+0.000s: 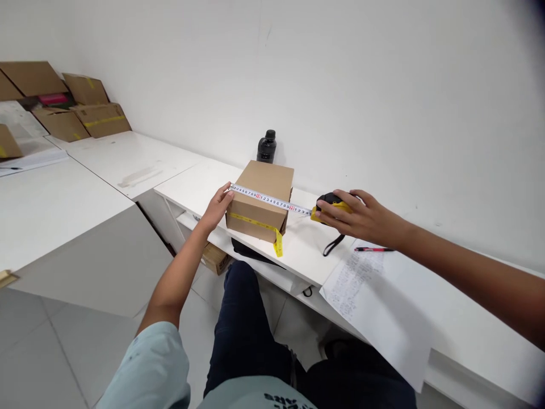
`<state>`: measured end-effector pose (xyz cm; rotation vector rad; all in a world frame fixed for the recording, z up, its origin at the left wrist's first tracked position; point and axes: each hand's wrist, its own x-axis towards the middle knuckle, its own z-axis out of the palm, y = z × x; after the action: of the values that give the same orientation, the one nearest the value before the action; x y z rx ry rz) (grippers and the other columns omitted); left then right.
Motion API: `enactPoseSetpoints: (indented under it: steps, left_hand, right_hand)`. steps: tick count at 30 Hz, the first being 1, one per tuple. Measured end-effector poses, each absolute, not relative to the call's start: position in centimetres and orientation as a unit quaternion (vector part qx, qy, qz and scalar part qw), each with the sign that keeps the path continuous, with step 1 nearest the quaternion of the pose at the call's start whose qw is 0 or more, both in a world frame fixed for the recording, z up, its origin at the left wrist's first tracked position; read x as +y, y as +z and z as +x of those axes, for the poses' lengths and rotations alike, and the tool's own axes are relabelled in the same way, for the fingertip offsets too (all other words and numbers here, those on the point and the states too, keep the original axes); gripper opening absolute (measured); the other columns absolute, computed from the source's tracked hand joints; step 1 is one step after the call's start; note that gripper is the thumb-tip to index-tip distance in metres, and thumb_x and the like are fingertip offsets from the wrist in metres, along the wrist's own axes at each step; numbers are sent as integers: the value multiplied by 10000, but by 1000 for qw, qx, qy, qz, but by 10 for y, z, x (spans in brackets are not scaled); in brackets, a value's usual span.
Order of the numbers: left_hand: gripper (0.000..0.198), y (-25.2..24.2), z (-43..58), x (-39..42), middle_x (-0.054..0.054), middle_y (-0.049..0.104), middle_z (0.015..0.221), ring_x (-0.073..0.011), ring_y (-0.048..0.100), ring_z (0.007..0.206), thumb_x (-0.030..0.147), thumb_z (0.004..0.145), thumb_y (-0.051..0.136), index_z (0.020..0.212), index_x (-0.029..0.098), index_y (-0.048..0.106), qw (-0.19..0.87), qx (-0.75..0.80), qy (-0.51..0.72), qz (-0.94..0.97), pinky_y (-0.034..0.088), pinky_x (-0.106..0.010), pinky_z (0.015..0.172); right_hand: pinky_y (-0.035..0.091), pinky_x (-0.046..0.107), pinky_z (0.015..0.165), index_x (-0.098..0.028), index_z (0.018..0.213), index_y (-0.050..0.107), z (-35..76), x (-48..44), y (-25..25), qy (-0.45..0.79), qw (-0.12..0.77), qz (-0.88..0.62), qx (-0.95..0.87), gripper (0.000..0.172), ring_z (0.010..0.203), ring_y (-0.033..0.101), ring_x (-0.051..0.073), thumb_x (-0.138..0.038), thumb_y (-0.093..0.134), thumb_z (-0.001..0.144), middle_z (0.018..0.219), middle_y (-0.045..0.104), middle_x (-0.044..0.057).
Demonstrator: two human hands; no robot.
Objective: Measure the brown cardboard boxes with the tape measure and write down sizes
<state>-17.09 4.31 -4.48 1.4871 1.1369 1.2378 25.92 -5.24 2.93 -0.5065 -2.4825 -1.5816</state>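
A closed brown cardboard box [266, 180] stands on the white table, with yellow tape along its front side and a loose end hanging down. Across its top lies the white blade of a tape measure [272, 200]. My left hand [218, 207] pinches the blade's end at the box's left edge. To the right of the box, my right hand [351, 213] is wrapped round the yellow and black tape measure case [327, 205], from which a black wrist strap [333, 245] hangs onto the table.
Behind the box a black bottle [267, 146] stands against the wall. Handwritten paper [366, 289] with a red and black pen [374, 249] lies at the right, overhanging the table edge. Several cardboard boxes [104, 120] are at the far left. A shelf [272, 276] runs under the tabletop.
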Motion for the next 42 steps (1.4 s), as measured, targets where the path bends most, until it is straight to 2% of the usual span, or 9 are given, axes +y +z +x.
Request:
enactPoseSetpoints:
  steps: [3, 6, 10, 16, 22, 28, 35, 39, 42]
  left_hand:
    - [652, -47, -169, 43, -68, 562, 1634, -321, 544, 1469, 561, 957, 660, 1531, 255, 619, 411, 455, 521, 594, 483, -445, 1196]
    - [576, -48, -165, 43, -56, 593, 1608, -311, 552, 1470, 502, 961, 670, 1477, 247, 677, 404, 452, 542, 582, 478, -448, 1209]
    - [507, -48, -161, 44, -73, 625, 1573, -300, 560, 1472, 414, 968, 676, 1428, 206, 716, 404, 448, 554, 573, 461, -444, 1230]
    - [484, -47, -159, 43, -76, 655, 1537, -303, 598, 1437, 376, 964, 685, 1415, 205, 725, 418, 462, 557, 549, 476, -476, 1222]
    - [441, -50, -156, 45, -59, 645, 1548, -298, 555, 1490, 365, 968, 703, 1382, 219, 749, 395, 454, 565, 564, 432, -461, 1268]
    - [395, -53, -152, 50, -64, 648, 1546, -281, 521, 1526, 360, 973, 711, 1339, 226, 772, 371, 450, 590, 558, 370, -435, 1313]
    - [389, -50, -147, 47, -71, 679, 1508, -280, 549, 1502, 345, 982, 688, 1337, 206, 765, 370, 454, 602, 543, 388, -433, 1302]
    - [386, -50, -147, 44, -68, 690, 1496, -264, 537, 1511, 329, 985, 663, 1335, 201, 762, 359, 463, 601, 543, 365, -412, 1312]
    - [407, -52, -146, 42, -73, 674, 1516, -267, 521, 1524, 371, 997, 642, 1352, 205, 751, 354, 465, 600, 546, 355, -409, 1316]
  right_hand:
    - [476, 493, 1016, -347, 1484, 579, 269, -52, 33, -485, 67, -186, -852, 619, 1383, 533, 320, -105, 658, 919, 1521, 651, -2]
    - [470, 509, 1013, -390, 1515, 537, 272, -49, 29, -422, 89, -214, -876, 646, 1378, 538, 322, -121, 640, 937, 1507, 657, 4]
    - [461, 557, 1035, -384, 1550, 485, 251, -34, 21, -415, 84, -220, -879, 658, 1390, 529, 358, -144, 629, 955, 1548, 625, 40]
    - [436, 662, 1085, -436, 1658, 276, 215, -7, 15, -387, 82, -209, -894, 869, 1475, 472, 396, -142, 643, 927, 1671, 500, 72]
    - [423, 682, 1098, -432, 1669, 254, 211, -11, 12, -339, 122, -243, -901, 932, 1499, 446, 410, -95, 658, 899, 1698, 463, 96]
    - [405, 650, 1111, -422, 1685, 194, 209, -8, 14, -359, 107, -247, -894, 982, 1502, 410, 395, -128, 679, 884, 1709, 437, 95]
    - [400, 606, 1080, -419, 1659, 263, 205, 0, 18, -380, 126, -240, -884, 973, 1463, 385, 384, -102, 705, 852, 1700, 428, 91]
    - [444, 585, 1064, -360, 1581, 448, 200, 4, 36, -307, 116, -253, -910, 782, 1448, 417, 405, -188, 734, 874, 1676, 457, 118]
    - [501, 567, 1043, -279, 1508, 573, 187, 12, 49, -212, 93, -256, -939, 610, 1398, 504, 409, -325, 716, 917, 1630, 506, 170]
